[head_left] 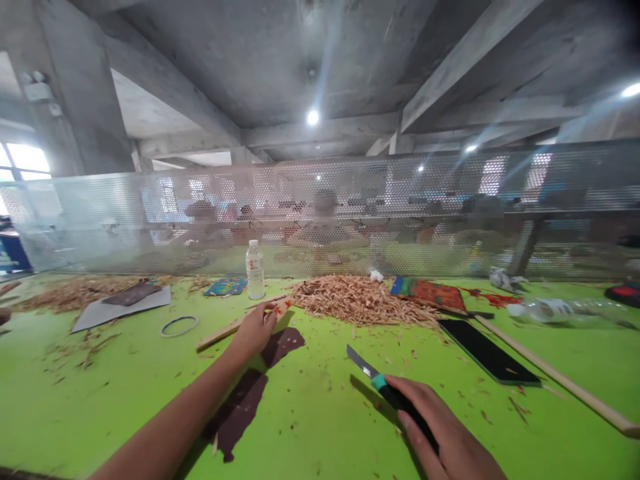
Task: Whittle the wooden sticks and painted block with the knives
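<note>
My right hand (440, 427) is wrapped around the black and teal handle of a knife (395, 397). Its blade points up and to the left, above the green tabletop. My left hand (256, 328) reaches forward, its fingertips closed on a small pale piece with orange-red marks (283, 307); the exact kind of piece is unclear. A flat wooden stick (220, 335) lies beside that hand, partly hidden behind it. Under the left wrist and forearm are dark brown sandpaper sheets (243, 407) with torn edges.
Wood shavings (360, 300) are heaped at the back. An upright water bottle (255, 270) stands near the perforated screen (320, 233); people sit beyond it. A phone (490, 352), a long wooden rod (555, 373) and a lying bottle (565, 310) are right; a ring (179, 327) lies left.
</note>
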The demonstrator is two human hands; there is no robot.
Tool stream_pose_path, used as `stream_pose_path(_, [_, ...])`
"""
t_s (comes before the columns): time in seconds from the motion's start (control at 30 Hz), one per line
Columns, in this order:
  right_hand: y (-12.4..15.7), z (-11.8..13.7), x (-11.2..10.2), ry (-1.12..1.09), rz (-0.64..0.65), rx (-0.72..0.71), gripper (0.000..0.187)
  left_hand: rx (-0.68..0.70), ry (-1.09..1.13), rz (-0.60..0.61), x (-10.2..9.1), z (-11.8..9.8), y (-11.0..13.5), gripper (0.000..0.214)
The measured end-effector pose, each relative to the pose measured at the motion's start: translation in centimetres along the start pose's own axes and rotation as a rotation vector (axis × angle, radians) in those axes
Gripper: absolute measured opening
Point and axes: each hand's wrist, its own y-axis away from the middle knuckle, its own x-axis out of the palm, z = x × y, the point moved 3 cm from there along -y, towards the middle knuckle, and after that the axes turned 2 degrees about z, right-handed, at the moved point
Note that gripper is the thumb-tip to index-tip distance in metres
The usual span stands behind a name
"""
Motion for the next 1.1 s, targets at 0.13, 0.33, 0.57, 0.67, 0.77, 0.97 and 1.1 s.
stream_pose_path(0.13, [-0.1, -0.2, 0.1, 0.01, 0.012, 0.007, 0.035, 0.021, -0.024, 0.009, 0.7, 0.2, 0.5, 0.032])
stream_pose_path(0.33, [0.1, -0.3, 0.2, 0.029, 0.059, -0.003, 0.034, 0.08, -0.15, 0.019, 2.5, -0.5, 0.8, 0.029])
stream_pose_path(0.57, [0.1, -0.3, 0.1, 0.073, 0.073, -0.021, 0.035, -0.083, -0.372, -0.071, 0.1, 1.6, -0.1, 0.035])
stream_pose_path(0.67, [0.0, -0.3, 0.3, 0.076, 0.066, -0.028, 0.035, -0.185, -0.482, -0.065, -0.8, 3.2, -0.1, 0.037])
stream_pose_path(0.77, [-0.2, -0.2, 0.4, 0.057, 0.045, -0.04, 0.035, -0.226, -0.549, -0.023, -1.0, 4.3, -0.1, 0.035])
stream_pose_path(0.97, [-0.4, 0.2, 0.2, 0.021, 0.025, -0.027, 0.035, -0.304, -0.583, -0.021, -1.7, 5.0, -0.1, 0.035])
stream_pose_path(1.1, [-0.1, 0.5, 0.1, 0.01, 0.014, -0.039, 0.034, -0.378, -0.513, -0.07, -2.5, 5.3, 0.1, 0.036])
